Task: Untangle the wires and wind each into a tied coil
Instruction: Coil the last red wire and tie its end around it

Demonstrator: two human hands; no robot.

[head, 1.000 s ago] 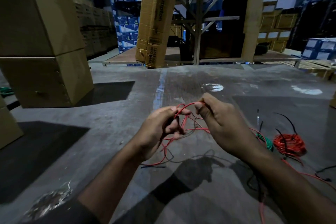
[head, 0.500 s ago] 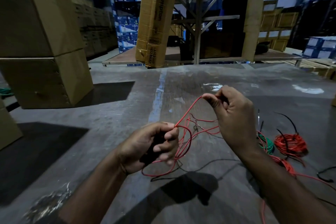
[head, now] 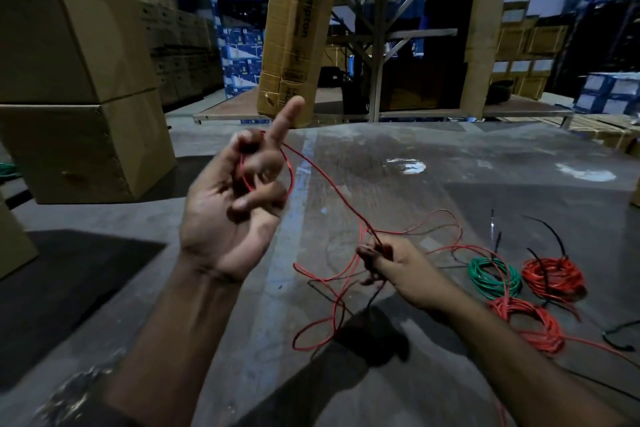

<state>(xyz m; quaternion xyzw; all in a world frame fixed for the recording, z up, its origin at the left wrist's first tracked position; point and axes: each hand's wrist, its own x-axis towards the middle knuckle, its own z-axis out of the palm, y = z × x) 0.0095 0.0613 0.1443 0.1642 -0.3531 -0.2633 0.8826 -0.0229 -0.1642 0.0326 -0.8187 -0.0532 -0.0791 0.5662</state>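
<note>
My left hand [head: 235, 204] is raised palm up, index finger pointing up, with a thin red wire [head: 332, 184] looped around its fingers. The wire runs down and right to my right hand [head: 398, 270], which pinches it low over the floor together with a thin black wire [head: 372, 298]. Loose red loops hang and lie on the floor below my right hand. Wound coils lie to the right: a green coil [head: 493, 277], a red coil [head: 554, 276] with black wire ends sticking up, and a second red coil [head: 530, 322] nearer me.
Grey concrete floor [head: 381, 177] with a pale blue stripe. Stacked cardboard boxes [head: 69, 87] stand at the left, a tall carton [head: 294, 28] leans ahead on a low platform, and metal racking with boxes fills the back. A black wire [head: 620, 336] lies at the far right.
My left hand rose and turned palm up with the wire wrapped on its fingers. My right hand dropped from above down to near the floor, pulling the red wire taut between them.
</note>
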